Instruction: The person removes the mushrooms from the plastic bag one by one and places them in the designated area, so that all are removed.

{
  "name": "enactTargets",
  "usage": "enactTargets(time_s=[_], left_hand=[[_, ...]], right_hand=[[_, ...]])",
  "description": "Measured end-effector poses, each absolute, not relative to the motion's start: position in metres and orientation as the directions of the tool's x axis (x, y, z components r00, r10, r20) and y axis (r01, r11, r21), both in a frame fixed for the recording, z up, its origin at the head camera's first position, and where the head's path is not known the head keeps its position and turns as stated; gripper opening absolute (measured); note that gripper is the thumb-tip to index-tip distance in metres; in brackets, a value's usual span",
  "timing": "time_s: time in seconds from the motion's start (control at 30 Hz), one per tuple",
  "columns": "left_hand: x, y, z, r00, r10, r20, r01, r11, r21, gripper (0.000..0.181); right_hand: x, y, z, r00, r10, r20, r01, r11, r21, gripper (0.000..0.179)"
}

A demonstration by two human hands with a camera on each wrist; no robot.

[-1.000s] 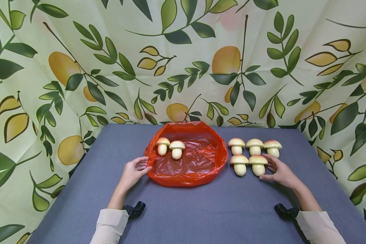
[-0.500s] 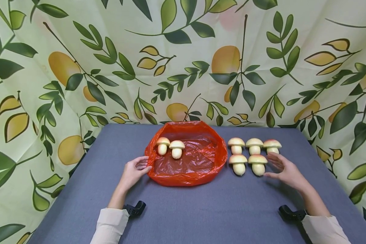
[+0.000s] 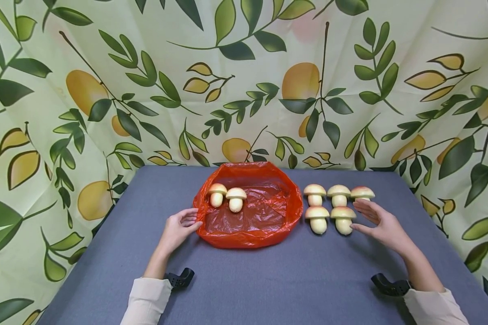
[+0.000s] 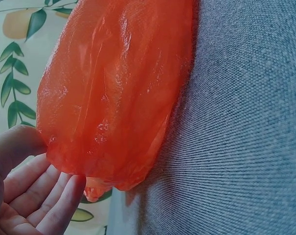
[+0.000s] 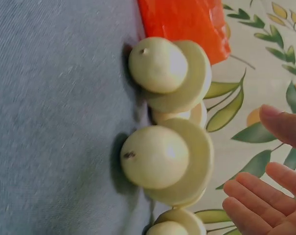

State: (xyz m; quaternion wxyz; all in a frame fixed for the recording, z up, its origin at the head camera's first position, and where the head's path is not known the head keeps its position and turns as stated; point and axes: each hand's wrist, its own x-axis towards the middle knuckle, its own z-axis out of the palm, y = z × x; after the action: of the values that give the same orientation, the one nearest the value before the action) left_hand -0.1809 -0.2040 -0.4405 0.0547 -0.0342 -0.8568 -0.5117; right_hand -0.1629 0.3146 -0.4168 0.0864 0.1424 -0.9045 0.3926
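The left sleeve (image 3: 147, 300) and right sleeve (image 3: 434, 308) are off-white and lightly creased, each ending on the forearm in a broad edge. By each sleeve sits a black wrist device: the left device (image 3: 180, 279) bends up to a blunt tip; the right device (image 3: 390, 286) has a rounded end. The left hand (image 3: 179, 229) and right hand (image 3: 383, 228) are bare.

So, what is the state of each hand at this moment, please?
Left hand: holding the red bag by its edge.
Right hand: open, fingers apart, holding nothing, near the mushrooms.
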Motion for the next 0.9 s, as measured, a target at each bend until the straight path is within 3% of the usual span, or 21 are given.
enactTargets(time_s=[0.3, 0.9], left_hand=[[-0.181, -0.205, -0.442, -0.993, -0.004, 0.117, 0.100, 0.484, 0.869, 0.039], [-0.182, -0.203, -0.443, -0.992, -0.006, 0.127, 0.107, 0.495, 0.862, 0.039]], right_hand=[[-0.162, 0.301, -0.409, -0.934, -0.205, 0.293, -0.354, 0.644, -0.678, 0.062], [-0.164, 0.270, -0.407, -0.877, -0.286, 0.387, -0.481, 0.508, -0.715, 0.056]])
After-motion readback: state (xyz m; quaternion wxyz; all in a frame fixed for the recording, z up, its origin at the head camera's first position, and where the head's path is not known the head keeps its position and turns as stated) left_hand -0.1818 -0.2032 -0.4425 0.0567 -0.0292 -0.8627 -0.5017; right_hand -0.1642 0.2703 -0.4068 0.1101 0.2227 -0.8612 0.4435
